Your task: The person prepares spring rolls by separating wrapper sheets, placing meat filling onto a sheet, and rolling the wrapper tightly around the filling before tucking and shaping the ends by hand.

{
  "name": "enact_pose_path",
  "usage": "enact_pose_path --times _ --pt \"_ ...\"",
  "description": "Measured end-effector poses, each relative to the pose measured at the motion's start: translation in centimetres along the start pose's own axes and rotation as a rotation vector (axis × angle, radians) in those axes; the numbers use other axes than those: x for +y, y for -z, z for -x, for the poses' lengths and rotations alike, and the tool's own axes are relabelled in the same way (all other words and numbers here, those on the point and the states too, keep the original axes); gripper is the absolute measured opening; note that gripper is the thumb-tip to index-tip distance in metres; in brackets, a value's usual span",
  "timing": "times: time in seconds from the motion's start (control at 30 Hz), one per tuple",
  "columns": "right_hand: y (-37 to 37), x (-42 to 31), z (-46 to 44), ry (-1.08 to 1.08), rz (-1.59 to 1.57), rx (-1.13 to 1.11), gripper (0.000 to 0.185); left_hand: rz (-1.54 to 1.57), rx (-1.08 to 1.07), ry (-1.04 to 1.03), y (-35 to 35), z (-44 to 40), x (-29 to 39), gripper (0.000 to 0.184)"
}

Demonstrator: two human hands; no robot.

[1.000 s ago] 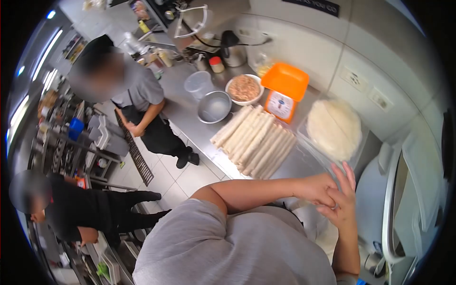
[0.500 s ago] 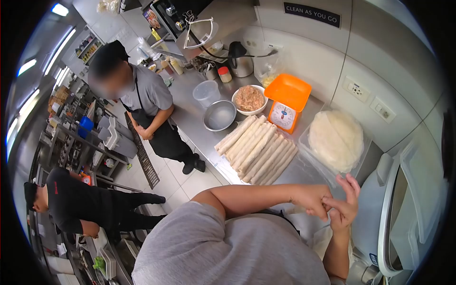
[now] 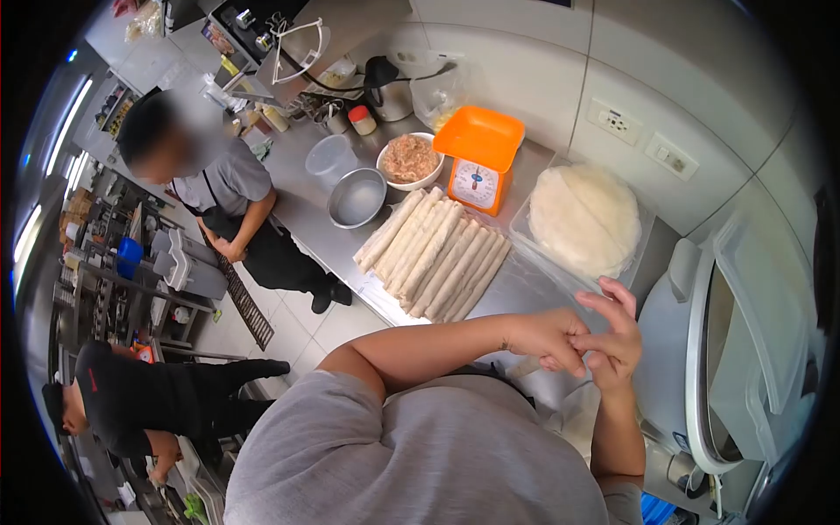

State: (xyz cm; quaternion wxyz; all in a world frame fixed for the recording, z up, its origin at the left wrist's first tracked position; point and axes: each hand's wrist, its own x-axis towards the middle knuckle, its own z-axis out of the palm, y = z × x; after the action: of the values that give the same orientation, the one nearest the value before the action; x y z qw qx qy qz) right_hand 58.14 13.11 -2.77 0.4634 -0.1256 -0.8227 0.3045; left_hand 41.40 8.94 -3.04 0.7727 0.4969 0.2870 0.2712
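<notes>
My left hand (image 3: 544, 339) and my right hand (image 3: 612, 337) meet in front of my body, above the counter's near edge. The left fingers are closed against the right hand's fingers; anything between them is hidden. Two fingers of my right hand stretch upward, the others bend toward the left hand. Below my left wrist a pale roll-shaped thing (image 3: 525, 366) partly shows. Beyond the hands lies a row of uncooked spring rolls (image 3: 433, 254), side by side. A stack of round wrappers (image 3: 584, 219) sits in a clear plastic container (image 3: 522, 229) to their right.
An orange kitchen scale (image 3: 477, 179), a bowl of ground meat (image 3: 409, 159), a metal bowl (image 3: 357, 198) and a clear tub (image 3: 331, 159) stand behind the rolls. A large lidded appliance (image 3: 669, 350) is at right. Two co-workers (image 3: 262, 227) (image 3: 140, 394) stand at left.
The whole view has swung, so the counter things sit further left and up. My hands remain joined, with the fingers shifted slightly. The lower-left co-worker's arm reaches further down.
</notes>
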Motion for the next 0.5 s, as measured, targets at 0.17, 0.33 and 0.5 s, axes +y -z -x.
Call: enact_pose_path --times 0.17,0.33,0.5 --pt "-0.3 -0.7 -1.9 0.015 0.05 -0.158 0.051 -0.082 0.092 -0.09 0.2 0.2 0.0 0.011" --pt "0.2 -1.2 -2.5 0.022 0.214 -0.279 0.057 -0.243 0.156 -0.313 0.3 -0.5 -0.6 0.004" --pt "-0.2 -1.8 -1.3 -0.128 0.006 -0.021 0.056 -0.142 0.204 -0.21 0.3 0.4 2.1 0.018"
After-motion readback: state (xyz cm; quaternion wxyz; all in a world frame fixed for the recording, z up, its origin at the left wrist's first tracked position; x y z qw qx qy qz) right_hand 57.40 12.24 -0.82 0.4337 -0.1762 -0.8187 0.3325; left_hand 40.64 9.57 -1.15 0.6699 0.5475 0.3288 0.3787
